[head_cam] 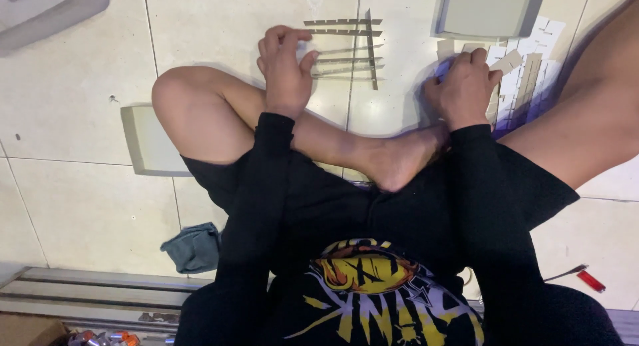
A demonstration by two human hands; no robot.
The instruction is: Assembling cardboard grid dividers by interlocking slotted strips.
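Head view of a person seated cross-legged on a pale tiled floor (80, 86), both arms reaching forward over the legs. The left hand (285, 66) rests at the near end of a partly assembled lattice of thin grey notched cardboard strips (346, 50); its fingers are curled loosely, thumb and fingertips close together at the strip ends, though whether they actually pinch a strip cannot be told. Several long strips lie parallel, crossed by one upright strip slotted into them, which suggests the hand is placed to steady the lattice so the notches stay aligned. The right hand (466, 86) is curled nearly closed on top of a loose heap of short grey-white cardboard strips (526, 80), apparently gripping one or more pieces from it; the heap lies just beside the right knee, within easy reach. A flat grey cardboard tray (489, 10) lies beyond the heap, touching it. A second grey tray (143, 143) sits partly under the left leg, a crumpled blue-grey cloth (194, 247) lies nearer the body, and a small red tool (589, 280) lies at the far right.
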